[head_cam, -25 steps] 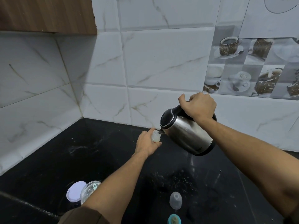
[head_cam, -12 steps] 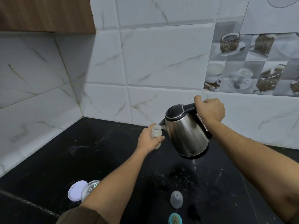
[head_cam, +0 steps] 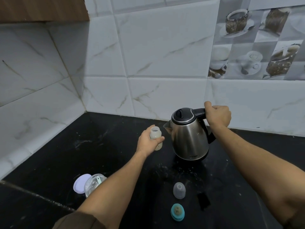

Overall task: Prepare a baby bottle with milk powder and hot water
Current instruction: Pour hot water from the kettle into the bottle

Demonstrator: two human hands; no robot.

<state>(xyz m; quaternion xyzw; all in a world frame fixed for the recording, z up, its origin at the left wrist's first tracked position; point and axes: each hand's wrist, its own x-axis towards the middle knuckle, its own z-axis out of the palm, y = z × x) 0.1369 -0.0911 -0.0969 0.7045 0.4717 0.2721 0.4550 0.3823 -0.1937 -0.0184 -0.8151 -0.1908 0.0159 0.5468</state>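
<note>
Black plastic fills my right hand (head_cam: 217, 115): fingers and thumb are curled tight round the handle (head_cam: 198, 111) of the steel kettle (head_cam: 189, 138), my fist above and behind the lid. The kettle stands upright with its spout toward my left hand. Its base is at the dark counter (head_cam: 115, 154) or just above it; I cannot tell which. My left hand (head_cam: 146, 142) wraps the baby bottle (head_cam: 156, 134), thumb across its front and fingers behind. The bottle's mouth is up and uncapped, with something pale inside. Bottle and kettle are just beside each other, not touching.

I judge the step to be parking the kettle now that the water is in. To do it well I would land the base flat with the spout turned clear of my left knuckles, and let go only once it sits steady. The bottle should be kept plumb, since it is open and the water is hot.

Both forearms reach forward from the bottom corners, right wrist cocked up over the handle, left wrist low and straight. Nearer me lie the clear cap (head_cam: 179, 190) and the teal ring (head_cam: 177, 212) with its teat. Left of my arm is the powder jar (head_cam: 94, 183) beside its lilac lid (head_cam: 80, 183).
</note>
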